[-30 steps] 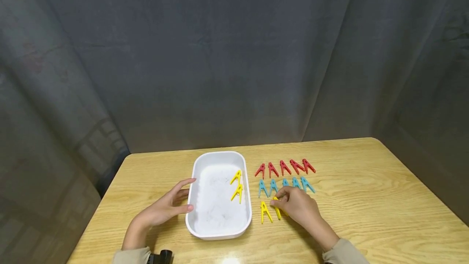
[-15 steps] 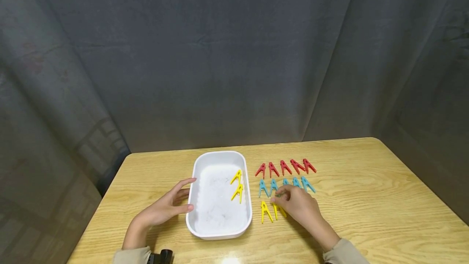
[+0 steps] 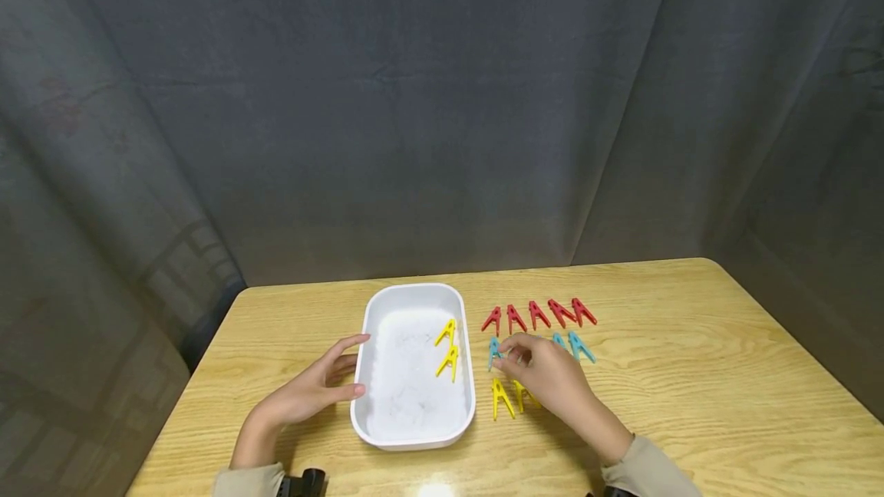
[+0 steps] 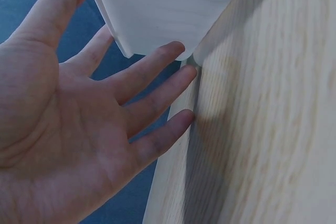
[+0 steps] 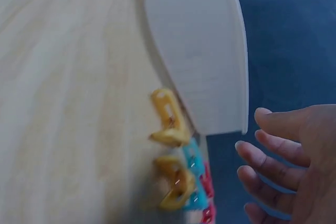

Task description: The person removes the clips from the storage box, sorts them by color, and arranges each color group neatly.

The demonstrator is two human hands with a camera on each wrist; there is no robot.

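Note:
At the left rim of a white plastic tray (image 3: 412,405), my left hand (image 3: 304,394) has its fingers spread and its thumb and index tip right at the edge. The left wrist view shows its straight fingers beside the tray wall (image 4: 163,14). Two yellow clothespins (image 3: 449,361) lie inside the tray. Right of the tray, my right hand (image 3: 549,376) is over the blue clothespins (image 3: 581,347), partly hiding that row. Its fingers (image 5: 270,166) are loosely bent with nothing between them in the right wrist view. Yellow clothespins (image 3: 502,399) lie on the table just below it.
Behind the blue row is a row of several red clothespins (image 3: 539,315). Everything stands on a wood-grain table (image 3: 691,374), with a dark grey curtain (image 3: 414,113) hanging behind and at the sides.
My right hand has let go of a yellow clothespin in the front row and moved up and left over the blue ones. My left hand and the tray have stayed in place.

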